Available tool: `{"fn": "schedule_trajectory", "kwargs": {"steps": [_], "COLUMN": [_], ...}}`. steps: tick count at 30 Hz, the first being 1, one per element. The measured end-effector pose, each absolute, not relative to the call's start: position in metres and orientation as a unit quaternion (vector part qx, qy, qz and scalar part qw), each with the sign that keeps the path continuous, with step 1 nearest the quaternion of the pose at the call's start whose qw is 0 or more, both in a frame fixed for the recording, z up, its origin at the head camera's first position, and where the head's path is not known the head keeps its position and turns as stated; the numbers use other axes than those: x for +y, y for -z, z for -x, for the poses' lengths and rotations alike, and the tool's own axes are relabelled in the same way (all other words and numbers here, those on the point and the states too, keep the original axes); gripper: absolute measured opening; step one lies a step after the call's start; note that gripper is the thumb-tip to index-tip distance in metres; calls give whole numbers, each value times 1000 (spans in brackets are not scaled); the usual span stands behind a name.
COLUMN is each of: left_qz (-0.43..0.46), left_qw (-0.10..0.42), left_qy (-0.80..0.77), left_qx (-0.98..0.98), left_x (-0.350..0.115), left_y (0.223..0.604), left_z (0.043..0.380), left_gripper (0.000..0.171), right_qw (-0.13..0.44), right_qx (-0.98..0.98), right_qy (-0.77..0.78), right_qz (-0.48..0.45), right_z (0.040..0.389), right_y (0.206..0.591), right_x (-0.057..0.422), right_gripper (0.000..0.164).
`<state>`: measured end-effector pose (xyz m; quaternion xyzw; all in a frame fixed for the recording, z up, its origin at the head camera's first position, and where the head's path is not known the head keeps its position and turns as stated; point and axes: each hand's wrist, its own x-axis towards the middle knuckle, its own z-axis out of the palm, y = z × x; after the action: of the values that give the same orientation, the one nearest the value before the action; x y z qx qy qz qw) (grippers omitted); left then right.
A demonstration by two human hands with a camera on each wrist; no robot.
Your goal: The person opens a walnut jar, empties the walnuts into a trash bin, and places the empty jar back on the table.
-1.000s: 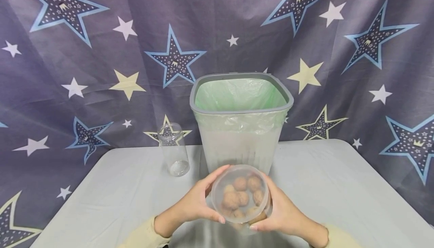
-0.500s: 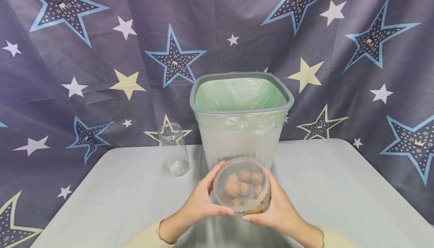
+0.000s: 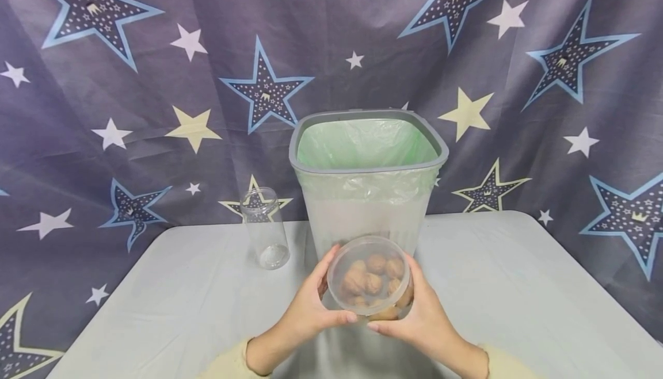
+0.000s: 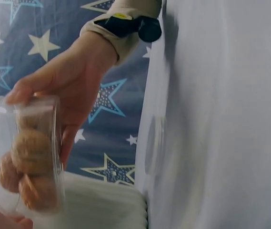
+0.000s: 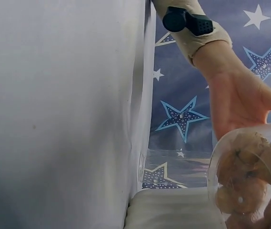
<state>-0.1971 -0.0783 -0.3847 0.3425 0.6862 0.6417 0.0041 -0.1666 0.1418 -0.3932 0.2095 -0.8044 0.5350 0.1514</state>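
Both hands hold a clear round plastic tub [image 3: 357,248] in front of the bin, tilted with its cloudy round face toward the head camera. Several brown walnuts [image 3: 373,284] show through that face. My left hand [image 3: 305,310] curls round the tub's left side, thumb along the lower edge. On the opposite side my right hand [image 3: 427,316] grips it the same way, the two thumb tips a little apart. In the left wrist view the walnuts [image 4: 33,150] lie against the tub's clear wall, with the right hand [image 4: 75,71] above. The fingers behind the tub are mostly hidden.
A bin [image 3: 368,212] with a grey rim and a green-tinted liner stands upright behind the hands. Left of it, an uncovered clear jar [image 3: 266,235] stands on the grey table [image 3: 518,293]. A clear disc [image 4: 155,145] lies on the table in the left wrist view. Star-patterned cloth [image 3: 331,16] hangs behind.
Both hands have raised the tub slightly, toward the bin, and its tilt has shifted a little. The bin and the jar have stayed in place.
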Motion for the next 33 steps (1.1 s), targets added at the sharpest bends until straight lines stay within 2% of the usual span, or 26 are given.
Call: {"fn": "schedule_trajectory", "kwargs": {"steps": [13, 22, 29, 33], "left_qz": [-468, -537, -597, -626], "left_qw": [26, 81, 138, 159], "left_qy": [-632, -588, -558, -539], "left_qx": [618, 599, 560, 541], "left_x": [-90, -100, -103, -102], "left_y": [390, 386, 374, 371], "left_z": [222, 235, 237, 238], "left_gripper": [111, 114, 120, 121], "right_qw": [147, 73, -32, -59], "right_qx": [-815, -755, -646, -638], "right_qy": [-520, -567, -641, -629], "right_qz": [-211, -320, -413, -441], "right_z": [169, 171, 175, 174], "right_y": [389, 391, 391, 391], "right_x": [151, 156, 156, 157], "right_gripper": [110, 106, 97, 94]}}
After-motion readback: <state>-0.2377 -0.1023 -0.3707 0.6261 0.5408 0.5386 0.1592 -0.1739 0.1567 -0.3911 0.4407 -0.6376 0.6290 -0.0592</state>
